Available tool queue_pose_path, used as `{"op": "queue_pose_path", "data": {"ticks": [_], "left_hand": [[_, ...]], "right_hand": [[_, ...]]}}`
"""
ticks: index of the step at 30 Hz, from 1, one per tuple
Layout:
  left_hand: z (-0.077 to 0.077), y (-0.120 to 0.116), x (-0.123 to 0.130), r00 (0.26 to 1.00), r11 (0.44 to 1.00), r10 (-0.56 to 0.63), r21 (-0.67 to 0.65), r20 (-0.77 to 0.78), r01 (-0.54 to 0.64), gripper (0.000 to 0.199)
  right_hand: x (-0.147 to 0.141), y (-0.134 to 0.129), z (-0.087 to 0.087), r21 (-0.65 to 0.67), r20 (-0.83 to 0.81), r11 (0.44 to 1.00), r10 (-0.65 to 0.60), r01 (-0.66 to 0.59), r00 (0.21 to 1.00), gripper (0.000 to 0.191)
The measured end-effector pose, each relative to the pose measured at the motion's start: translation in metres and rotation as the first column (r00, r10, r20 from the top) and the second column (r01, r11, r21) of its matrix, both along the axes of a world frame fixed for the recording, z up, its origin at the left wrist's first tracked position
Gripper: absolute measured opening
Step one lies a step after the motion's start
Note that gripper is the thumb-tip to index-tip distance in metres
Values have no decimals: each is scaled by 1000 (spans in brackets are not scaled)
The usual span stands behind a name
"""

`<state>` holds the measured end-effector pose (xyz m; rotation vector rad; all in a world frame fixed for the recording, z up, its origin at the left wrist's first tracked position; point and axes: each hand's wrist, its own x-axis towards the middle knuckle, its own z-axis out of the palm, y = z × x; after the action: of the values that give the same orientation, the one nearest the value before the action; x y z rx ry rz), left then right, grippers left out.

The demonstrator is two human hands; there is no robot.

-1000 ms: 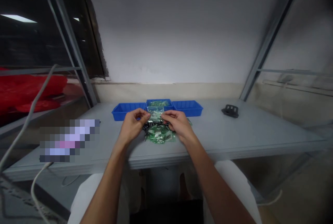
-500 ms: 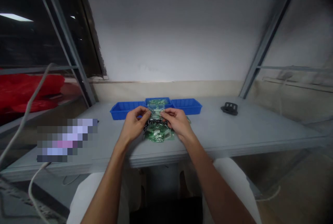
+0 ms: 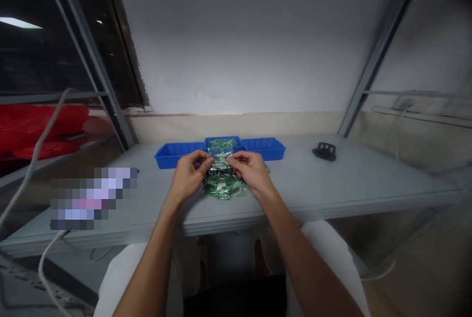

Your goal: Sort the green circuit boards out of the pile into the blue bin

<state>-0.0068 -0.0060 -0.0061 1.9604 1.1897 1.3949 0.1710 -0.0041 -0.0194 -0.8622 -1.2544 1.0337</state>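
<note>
Between my two hands is a small clear plastic packet (image 3: 220, 158) with a greenish tint. My left hand (image 3: 191, 172) pinches its left edge between thumb and fingertips. At the right edge, my right hand (image 3: 251, 170) does the same. Below the packet, a pile of shiny green plastic packets (image 3: 223, 188) lies on the table, with small black pieces near its top. What is inside the held packet is too small to make out. Just behind it stands the middle blue bin (image 3: 238, 146), holding more green packets (image 3: 222, 143).
Blue bins stand on either side of the middle one: a left bin (image 3: 164, 159) and a right bin (image 3: 266, 152). A black plastic piece (image 3: 325, 151) sits at the right of the grey table (image 3: 350, 184). A pixelated device (image 3: 94, 199) lies at left, near a white cable (image 3: 43, 145).
Both hands keep their pinch on the packet, with hardly any movement. The whole view has shifted very slightly.
</note>
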Motion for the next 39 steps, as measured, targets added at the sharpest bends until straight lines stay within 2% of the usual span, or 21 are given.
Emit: {"op": "queue_pose_path", "data": {"ticks": [5, 11, 15, 17, 21, 24, 26, 28, 29, 31, 32, 34, 36, 39], "left_hand": [[0, 0, 0, 1000, 1000, 14, 6, -3, -14, 17], [-1, 2, -2, 1000, 1000, 14, -19, -22, -14, 17], [-2, 2, 1, 999, 995, -22, -97, 29, 25, 24], [-2, 2, 3, 997, 991, -22, -129, 69, 31, 27], [0, 4, -3, 996, 989, 76, -130, 38, -70, 30], [1, 4, -12, 982, 979, 182, -86, -57, -187, 29], [2, 4, -16, 974, 979, 191, -49, -117, -198, 27], [3, 2, -16, 973, 988, 152, -9, -172, -156, 24], [3, 1, -15, 972, 991, 133, 7, -196, -134, 23], [5, -1, -12, 964, 991, 131, 37, -233, -126, 20], [5, -2, -10, 958, 989, 147, 54, -246, -138, 18], [6, -3, -9, 948, 984, 175, 90, -267, -156, 16], [7, -4, -8, 943, 986, 156, 106, -295, -130, 15], [6, -5, -10, 933, 996, 62, 77, -355, -37, 14]], "right_hand": [[1, 0, -1, 10, 26, 1000, -6, 6, 1000, 13], [5, 4, -4, 146, 170, 987, -92, 67, 981, 13], [3, 2, -5, 75, 58, 993, -101, 97, 993, 40], [0, 0, -3, 72, -1, 992, -104, 104, 995, 46], [-4, 9, 13, 126, -61, 974, -182, 189, 981, 30], [-2, 37, 35, 196, -46, 938, -283, 286, 958, 28], [1, 60, 48, 256, 33, 903, -365, 345, 931, 31], [4, 80, 56, 296, 223, 873, -459, 389, 860, 31], [5, 87, 57, 303, 374, 871, -481, 386, 793, 29], [6, 92, 54, 307, 661, 875, -479, 375, 578, 22], [5, 91, 50, 326, 751, 873, -472, 362, 461, 18], [-1, 85, 42, 412, 818, 863, -492, 294, 299, 20], [-9, 79, 36, 489, 821, 859, -512, 154, 252, 28], [-18, 76, 34, 458, 874, 889, -448, -13, 188, 32]]}}
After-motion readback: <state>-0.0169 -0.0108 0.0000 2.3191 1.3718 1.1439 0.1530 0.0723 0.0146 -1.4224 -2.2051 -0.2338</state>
